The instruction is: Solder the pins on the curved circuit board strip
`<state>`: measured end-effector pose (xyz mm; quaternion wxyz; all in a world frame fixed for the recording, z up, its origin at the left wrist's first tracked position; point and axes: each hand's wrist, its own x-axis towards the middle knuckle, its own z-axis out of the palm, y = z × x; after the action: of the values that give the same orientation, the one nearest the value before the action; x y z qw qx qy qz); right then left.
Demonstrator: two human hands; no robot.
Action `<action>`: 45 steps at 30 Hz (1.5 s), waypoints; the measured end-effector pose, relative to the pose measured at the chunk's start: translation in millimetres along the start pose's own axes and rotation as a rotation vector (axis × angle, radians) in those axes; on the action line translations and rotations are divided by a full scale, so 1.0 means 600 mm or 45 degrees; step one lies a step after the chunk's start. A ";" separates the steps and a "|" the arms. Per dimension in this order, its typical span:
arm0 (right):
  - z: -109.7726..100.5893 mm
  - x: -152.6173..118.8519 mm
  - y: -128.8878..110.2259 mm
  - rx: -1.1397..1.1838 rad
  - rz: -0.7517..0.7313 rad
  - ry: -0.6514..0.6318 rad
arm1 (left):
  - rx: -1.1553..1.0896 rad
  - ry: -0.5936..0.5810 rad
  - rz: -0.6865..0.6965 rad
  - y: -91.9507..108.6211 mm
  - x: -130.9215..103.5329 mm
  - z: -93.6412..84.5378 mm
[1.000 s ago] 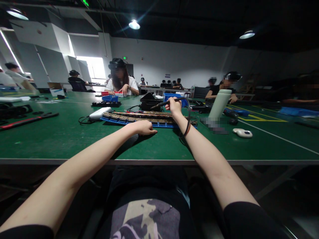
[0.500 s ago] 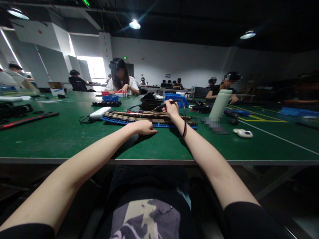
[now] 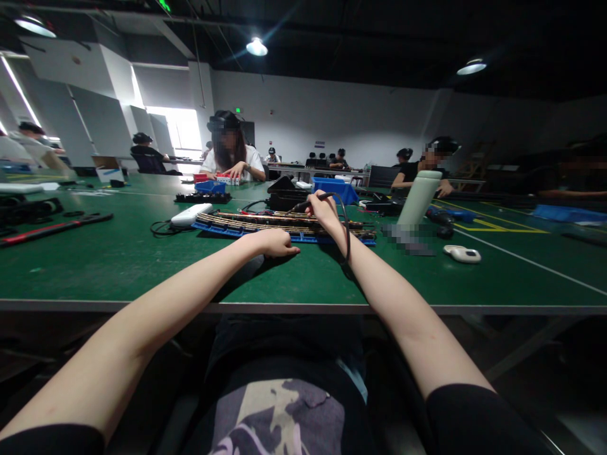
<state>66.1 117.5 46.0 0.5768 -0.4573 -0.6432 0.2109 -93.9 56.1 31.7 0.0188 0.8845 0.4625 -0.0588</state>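
Observation:
A long, curved blue frame [image 3: 222,232] lies crosswise on the table, with brass-coloured strips and dark parts running along it. My right hand [image 3: 324,208] grips a soldering iron [image 3: 298,206] like a pen above the frame's far side. Its tip points left and down; whether it touches anything is unclear. From its rear end a black cable [image 3: 348,234] loops over my wrist. My left hand [image 3: 277,242] lies closed at the frame's near edge, one digit pointing right. Anything inside its curled fingers is hidden.
Left of the frame sits a white box [image 3: 191,215] with a black cord. A black case [image 3: 284,191] and a blue bin [image 3: 337,188] stand behind. To the right are a pale green bottle [image 3: 420,197], a small white case [image 3: 462,254] and a blue-black power tool [image 3: 446,220]. Another person [image 3: 232,151] works opposite.
My right hand and the soldering iron have shifted slightly left, and the cable loop has swung left with them. My left hand and the frame stay in place.

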 end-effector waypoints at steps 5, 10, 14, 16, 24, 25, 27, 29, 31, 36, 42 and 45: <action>-0.003 -0.001 -0.002 -0.044 -0.023 -0.080 | -0.005 -0.005 -0.008 0.001 -0.002 -0.001; -0.007 0.005 0.003 -0.030 -0.049 -0.133 | -0.022 -0.020 -0.029 0.003 -0.004 -0.002; -0.010 0.009 0.002 -0.011 -0.009 -0.169 | -0.031 -0.025 -0.032 0.002 -0.003 -0.001; -0.011 0.009 0.001 0.016 0.014 -0.181 | -0.017 -0.016 -0.025 0.001 -0.002 -0.001; -0.015 0.012 0.004 0.149 0.168 -0.119 | -0.020 -0.007 -0.034 0.004 -0.004 -0.002; -0.016 0.012 0.004 0.174 0.196 -0.111 | -0.030 -0.003 -0.027 0.004 -0.004 -0.002; -0.019 0.013 0.005 0.228 0.261 -0.098 | -0.044 0.007 -0.015 0.003 -0.005 -0.002; -0.022 0.013 0.004 0.272 0.331 -0.083 | -0.048 0.015 -0.013 0.001 -0.004 0.000; -0.025 0.011 0.002 0.300 0.391 -0.063 | -0.044 0.023 -0.006 -0.001 -0.003 0.001; -0.029 0.008 -0.002 0.333 0.460 -0.036 | -0.023 0.044 0.025 0.001 -0.005 0.000; -0.028 0.010 0.003 0.326 0.462 -0.049 | -0.026 0.000 -0.005 0.007 -0.011 -0.005; -0.027 0.010 -0.001 0.301 0.445 -0.062 | -0.038 -0.016 -0.024 0.009 -0.012 -0.007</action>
<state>81.7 118.0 53.4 0.5655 -0.4856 -0.5386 0.3928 -93.2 47.5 36.4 0.0344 0.8793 0.4716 -0.0574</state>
